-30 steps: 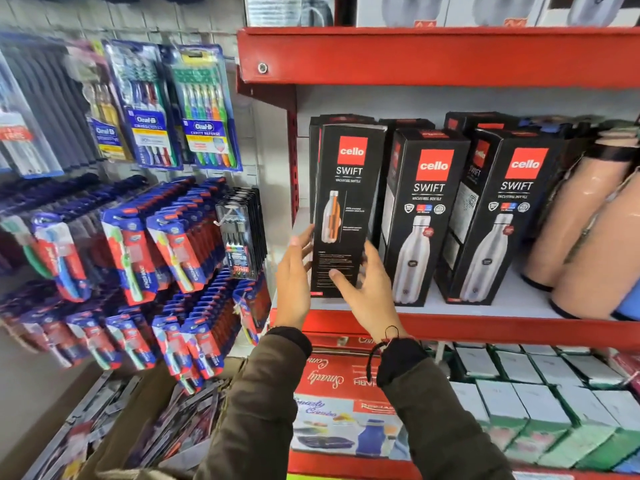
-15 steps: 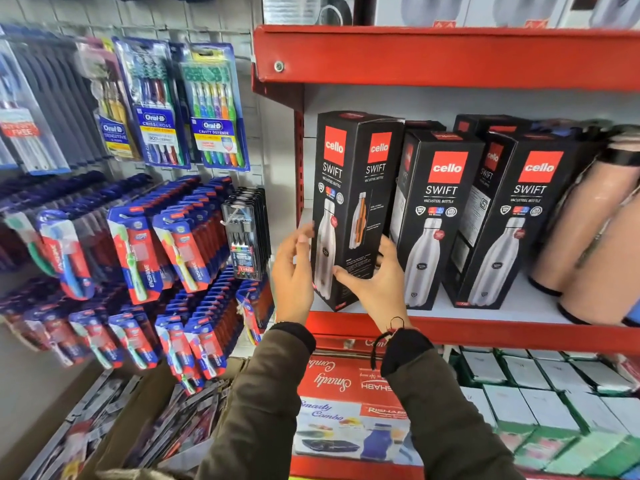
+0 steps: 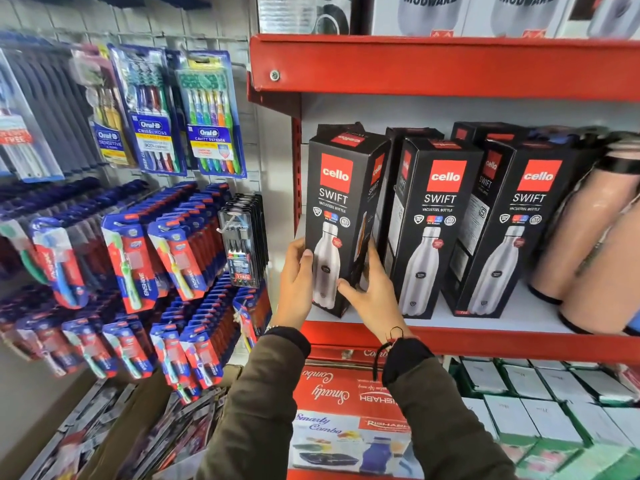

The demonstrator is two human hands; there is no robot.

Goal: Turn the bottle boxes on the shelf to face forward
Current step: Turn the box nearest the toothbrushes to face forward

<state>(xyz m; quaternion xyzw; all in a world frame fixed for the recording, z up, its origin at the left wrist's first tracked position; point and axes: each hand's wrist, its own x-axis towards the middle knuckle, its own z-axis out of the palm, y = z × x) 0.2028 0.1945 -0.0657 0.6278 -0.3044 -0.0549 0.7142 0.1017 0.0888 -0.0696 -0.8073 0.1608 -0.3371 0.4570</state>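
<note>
Three black bottle boxes stand in a row on the red-edged shelf (image 3: 485,344). The leftmost box (image 3: 337,202) shows its steel-bottle face toward me and is gripped low down between both hands. My left hand (image 3: 294,284) holds its left edge. My right hand (image 3: 370,296) wraps its right front corner. The middle box (image 3: 433,223) and the right box (image 3: 519,230) stand upright with their bottle faces forward. More black boxes stand behind them, partly hidden.
Pink flasks (image 3: 588,237) lean at the shelf's right end. Toothbrush packs (image 3: 180,112) hang on the wall to the left, with marker packs (image 3: 242,240) near the shelf post. A red shelf (image 3: 433,64) runs overhead. Red cartons (image 3: 346,393) and green-white boxes (image 3: 554,410) fill the shelf below.
The leftmost box has been turned between my hands from its side panel with the orange bottle to its front face with the steel bottle. Both hands have stayed on it.
</note>
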